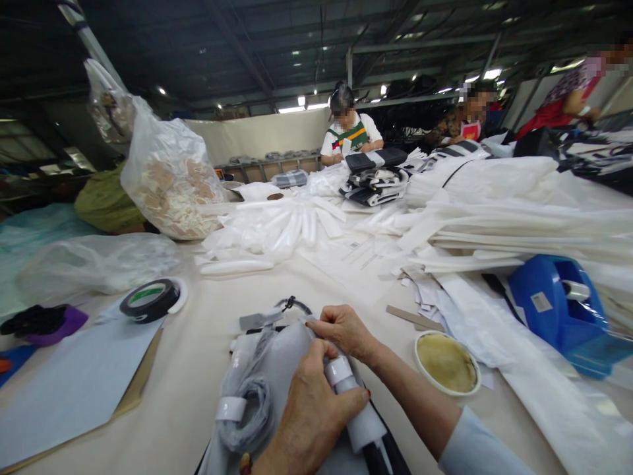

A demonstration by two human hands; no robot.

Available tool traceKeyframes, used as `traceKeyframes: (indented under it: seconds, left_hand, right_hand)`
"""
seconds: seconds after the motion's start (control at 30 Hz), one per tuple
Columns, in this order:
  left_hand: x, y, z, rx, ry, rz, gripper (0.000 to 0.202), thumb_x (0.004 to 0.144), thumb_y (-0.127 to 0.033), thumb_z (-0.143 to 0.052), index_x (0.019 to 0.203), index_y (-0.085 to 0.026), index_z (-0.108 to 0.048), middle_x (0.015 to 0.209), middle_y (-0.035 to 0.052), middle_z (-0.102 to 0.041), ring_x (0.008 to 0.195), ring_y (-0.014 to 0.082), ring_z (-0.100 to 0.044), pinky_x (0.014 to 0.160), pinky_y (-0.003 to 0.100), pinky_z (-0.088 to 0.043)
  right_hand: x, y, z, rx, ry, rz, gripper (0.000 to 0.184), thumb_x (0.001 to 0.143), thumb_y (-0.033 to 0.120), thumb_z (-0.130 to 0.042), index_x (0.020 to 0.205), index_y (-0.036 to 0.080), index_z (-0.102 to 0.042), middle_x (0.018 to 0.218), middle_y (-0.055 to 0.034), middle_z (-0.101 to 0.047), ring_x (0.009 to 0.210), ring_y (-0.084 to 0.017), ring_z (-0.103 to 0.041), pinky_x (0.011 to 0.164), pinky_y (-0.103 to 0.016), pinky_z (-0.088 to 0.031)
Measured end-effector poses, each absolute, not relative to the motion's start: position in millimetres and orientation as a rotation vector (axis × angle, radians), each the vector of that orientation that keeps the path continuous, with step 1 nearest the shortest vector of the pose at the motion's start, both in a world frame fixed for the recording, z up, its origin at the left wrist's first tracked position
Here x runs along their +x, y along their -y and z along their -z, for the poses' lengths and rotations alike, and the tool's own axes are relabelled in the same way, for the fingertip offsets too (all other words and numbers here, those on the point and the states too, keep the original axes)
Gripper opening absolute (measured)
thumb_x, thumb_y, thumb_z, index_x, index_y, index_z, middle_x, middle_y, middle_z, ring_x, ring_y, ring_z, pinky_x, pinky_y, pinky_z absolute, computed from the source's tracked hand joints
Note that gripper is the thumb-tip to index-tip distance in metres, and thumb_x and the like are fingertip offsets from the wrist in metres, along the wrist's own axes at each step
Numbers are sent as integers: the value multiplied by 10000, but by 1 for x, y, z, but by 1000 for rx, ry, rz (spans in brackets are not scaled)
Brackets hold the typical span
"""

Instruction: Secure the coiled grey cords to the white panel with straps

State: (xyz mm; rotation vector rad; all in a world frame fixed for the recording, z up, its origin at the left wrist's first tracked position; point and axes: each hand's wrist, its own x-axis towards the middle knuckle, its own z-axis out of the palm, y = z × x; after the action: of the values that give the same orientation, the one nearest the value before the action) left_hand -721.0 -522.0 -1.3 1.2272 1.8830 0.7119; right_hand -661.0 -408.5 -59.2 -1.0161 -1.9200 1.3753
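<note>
My left hand (309,412) is closed around a white rolled tube (359,412) that lies on a grey fabric bag (281,343) in front of me. My right hand (346,330) pinches the top edge of the grey bag near the tube's upper end, fingers curled. A coiled grey cord (247,406) with a white band lies on the bag's left side. A small black ring (291,305) and a grey tab sit at the bag's top.
A black tape roll (150,298) lies left on a pale sheet (74,382). A round dish with a yellow sponge (446,363) and a blue tape dispenser (558,303) stand right. White folded pieces (494,231) pile behind. Plastic bags (168,178) stand at left. Other people work at the far end.
</note>
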Motion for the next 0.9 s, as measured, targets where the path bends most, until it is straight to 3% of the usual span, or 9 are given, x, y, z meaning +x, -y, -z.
traceKeyframes:
  seconds: [0.4,0.63,0.9]
  left_hand:
    - [-724,523,2,1213,-1818,-687,276,596,-211,-620,813,-197,-450,730,-19,-524,721,175,-497,618,271,-345]
    - [-726,520,6,1146,-1735,-724,248,624,-229,-598,804,-207,-430,623,-63,-479,585,134,-446,529,238,-324]
    - [-724,519,16,1338,-1800,-754,302,621,-196,-558,919,-205,-506,769,-14,-527,748,183,-488,674,271,-346]
  right_hand:
    - [-661,407,62,-1039,1937,-1362,338,677,295,-623,426,181,-427,417,88,-325,459,-61,-284,438,-219,-219]
    - [-661,407,64,-1059,1939,-1362,316,688,317,-591,453,185,-426,438,78,-345,475,-66,-292,442,-216,-226]
    - [-645,406,48,-908,2104,-1529,406,759,524,-488,529,196,-424,453,76,-327,465,-75,-312,419,-208,-227]
